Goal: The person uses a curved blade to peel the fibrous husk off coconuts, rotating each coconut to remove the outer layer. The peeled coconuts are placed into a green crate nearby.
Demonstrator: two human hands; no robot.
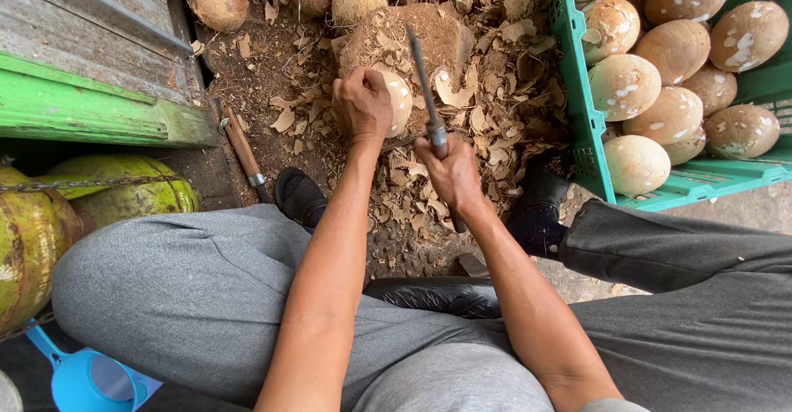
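A part-peeled pale coconut rested on a brown wooden chopping block, loose brown husk chips around it. Right stood a green plastic crate (peeled coconuts inside); left lay a wooden-handled knife, beside a green-edged wooden pallet.

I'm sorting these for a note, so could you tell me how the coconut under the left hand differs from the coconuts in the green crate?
The held coconut sits alone on a block, half covered by the left hand; the crate coconuts lie piled and untouched in the green crate. Both look pale, peeled and white-flecked.
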